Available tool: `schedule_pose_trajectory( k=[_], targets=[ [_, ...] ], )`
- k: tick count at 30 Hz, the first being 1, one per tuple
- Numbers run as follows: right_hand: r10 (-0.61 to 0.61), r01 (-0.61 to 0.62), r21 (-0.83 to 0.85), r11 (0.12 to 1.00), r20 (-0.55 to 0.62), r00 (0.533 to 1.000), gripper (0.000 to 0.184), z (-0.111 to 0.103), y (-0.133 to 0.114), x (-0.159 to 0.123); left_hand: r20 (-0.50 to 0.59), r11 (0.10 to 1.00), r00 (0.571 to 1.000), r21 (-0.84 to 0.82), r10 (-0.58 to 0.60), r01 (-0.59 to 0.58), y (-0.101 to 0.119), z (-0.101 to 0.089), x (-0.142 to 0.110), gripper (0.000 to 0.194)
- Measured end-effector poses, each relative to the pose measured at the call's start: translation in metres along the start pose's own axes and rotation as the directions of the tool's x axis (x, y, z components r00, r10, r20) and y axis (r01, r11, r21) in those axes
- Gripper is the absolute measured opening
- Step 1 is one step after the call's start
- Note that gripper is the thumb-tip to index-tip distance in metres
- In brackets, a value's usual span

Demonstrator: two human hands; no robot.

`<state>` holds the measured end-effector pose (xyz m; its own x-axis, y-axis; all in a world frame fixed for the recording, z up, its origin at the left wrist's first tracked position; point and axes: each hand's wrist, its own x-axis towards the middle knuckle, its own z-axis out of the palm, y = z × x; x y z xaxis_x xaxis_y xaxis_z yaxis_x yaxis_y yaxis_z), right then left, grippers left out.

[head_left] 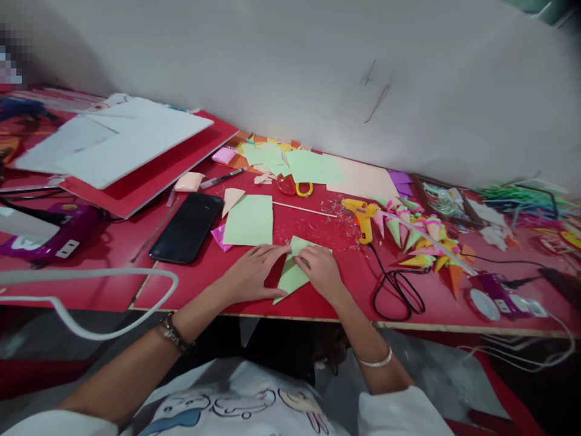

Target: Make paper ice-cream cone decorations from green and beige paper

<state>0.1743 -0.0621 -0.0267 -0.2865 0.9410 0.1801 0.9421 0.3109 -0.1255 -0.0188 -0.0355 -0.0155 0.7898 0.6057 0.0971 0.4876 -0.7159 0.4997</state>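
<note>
Just now, a pale green sheet of paper (294,280) lay at an angle on the red surface (186,284), near its front edge and beneath both hands. The left hand (252,270) was spread wide over its left side, the thumb at the lower corner and the other fingers reaching toward the upper part. The right hand (321,270) rested on the upper right of the sheet with its fingers bent close to the left hand's fingertips; whether they pinched the paper or only pressed on it, I could not tell.

Just beyond the left hand lay a second green sheet (249,223), flat, with a peach paper piece (232,198) at its upper left corner and a bright pink wrapper (221,238) at its lower left. A black phone (187,229) lay to the left of these. A thin stick (306,210) stretched rightward from the second sheet toward a yellow glue gun (362,218), whose black cord (394,295) looped nearer the front edge. Beside the gun was a pile of small paper cones (408,230). Farther back lay scissors (285,184) with red and yellow handles, and white boards (140,139) were stacked at the far left.
</note>
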Motion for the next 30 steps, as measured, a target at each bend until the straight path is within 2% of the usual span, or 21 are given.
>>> schedule_pose_trajectory(
  k=[21, 30],
  targets=[
    [0.024, -0.023, -0.042, 0.999, 0.028, 0.999, 0.023, -0.0003, -0.0027, 0.0026, 0.015, 0.999, 1.000, 0.051, 0.015, -0.016, -0.0017, 0.0035, -0.0020, 0.080],
    [0.020, -0.020, -0.038, 0.999, -0.001, 1.000, 0.027, 0.0006, -0.0034, 0.0020, 0.106, 0.987, 0.993, 0.146, 0.045, -0.061, 0.0024, -0.0009, -0.0090, 0.060]
  ],
)
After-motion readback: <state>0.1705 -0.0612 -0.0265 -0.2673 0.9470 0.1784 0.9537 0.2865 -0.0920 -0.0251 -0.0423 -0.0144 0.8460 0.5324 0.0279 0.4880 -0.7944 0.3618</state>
